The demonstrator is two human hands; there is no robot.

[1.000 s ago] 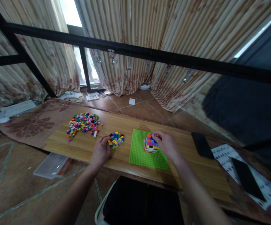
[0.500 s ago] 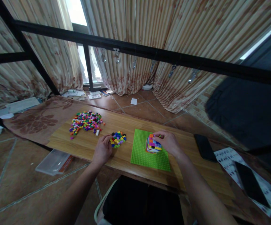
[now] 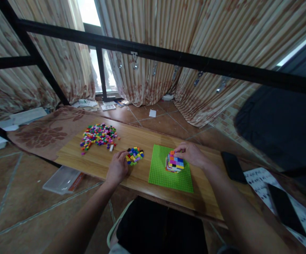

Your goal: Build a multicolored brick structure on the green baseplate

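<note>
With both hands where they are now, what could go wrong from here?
The right hand is at the top of the brick block on the green baseplate; pressing unevenly might loosen bricks there.
The left hand is at the edge of the small brick pile, so a sideways brush could scatter loose pieces.

Not one word, brand or number could be read. The sheet (image 3: 256, 178) at the far right bore rows of dark marks, too small and blurred to make out, and a phone (image 3: 285, 208) on top hid some of them. The booklet (image 3: 108, 107) on the floor (image 3: 166, 120) carried dark print, equally illegible from there.
</note>
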